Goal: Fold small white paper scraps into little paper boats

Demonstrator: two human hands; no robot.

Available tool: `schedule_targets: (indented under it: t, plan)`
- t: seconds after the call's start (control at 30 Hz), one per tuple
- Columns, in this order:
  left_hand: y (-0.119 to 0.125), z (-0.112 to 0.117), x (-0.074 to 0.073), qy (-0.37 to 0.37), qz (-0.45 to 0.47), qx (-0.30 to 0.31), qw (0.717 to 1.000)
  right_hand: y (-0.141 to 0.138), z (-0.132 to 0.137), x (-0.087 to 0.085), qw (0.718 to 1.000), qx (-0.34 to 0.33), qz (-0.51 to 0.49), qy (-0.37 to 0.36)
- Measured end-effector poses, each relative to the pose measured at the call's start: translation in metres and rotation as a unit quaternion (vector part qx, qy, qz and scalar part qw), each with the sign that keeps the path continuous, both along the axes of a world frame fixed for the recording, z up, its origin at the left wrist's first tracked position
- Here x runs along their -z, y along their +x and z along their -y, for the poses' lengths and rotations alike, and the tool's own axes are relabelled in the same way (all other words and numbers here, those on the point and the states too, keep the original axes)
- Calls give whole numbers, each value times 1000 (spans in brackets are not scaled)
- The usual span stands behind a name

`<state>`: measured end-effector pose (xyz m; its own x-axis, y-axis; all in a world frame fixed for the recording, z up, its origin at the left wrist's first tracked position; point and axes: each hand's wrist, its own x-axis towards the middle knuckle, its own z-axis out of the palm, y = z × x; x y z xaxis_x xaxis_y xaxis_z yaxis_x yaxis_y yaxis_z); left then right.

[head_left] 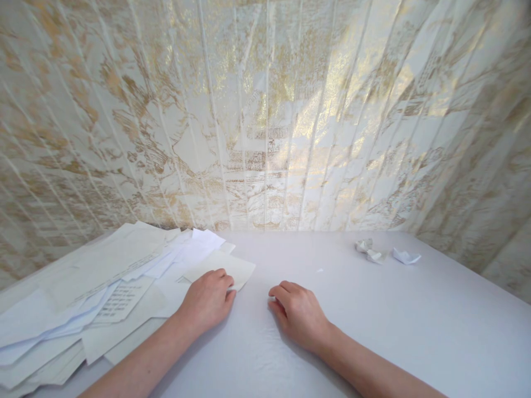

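Note:
My left hand (209, 301) lies at the right edge of a spread pile of papers (120, 265), fingers curled. Between its thumb and index finger shows the edge of a blank off-white sheet of paper (238, 269), whose corner sticks out to the right. To the right, my right hand (301, 315) rests low over the white table, apart from the left, with fingers curled toward the thumb. A tiny whitish patch shows between those fingertips, too small to name. The papers are white and cream, overlapping, some with printed lines.
Several crumpled paper pieces (369, 251) and a folded white scrap (406, 256) lie at the back right of the table (398, 320). A small paper shred (319, 270) is beyond my right hand. A gold-patterned curtain (265, 110) hangs along the table's far edge.

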<state>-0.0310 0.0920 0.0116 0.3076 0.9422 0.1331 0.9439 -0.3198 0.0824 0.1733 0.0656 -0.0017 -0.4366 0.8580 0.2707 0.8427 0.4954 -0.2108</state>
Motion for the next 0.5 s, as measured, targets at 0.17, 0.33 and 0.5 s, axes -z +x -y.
schedule_targets:
  t: [0.17,0.33,0.5]
  plan:
    - [-6,-6,0,-4,11,-5,1000,0,2,5,1000,-12,-14,1]
    - [-18,-9,-10,-31,8,59,998,-1,3,5,1000,-16,-12,6]
    - [-20,-6,-16,-44,-22,134,990,-2,3,3,1000,-16,-1,12]
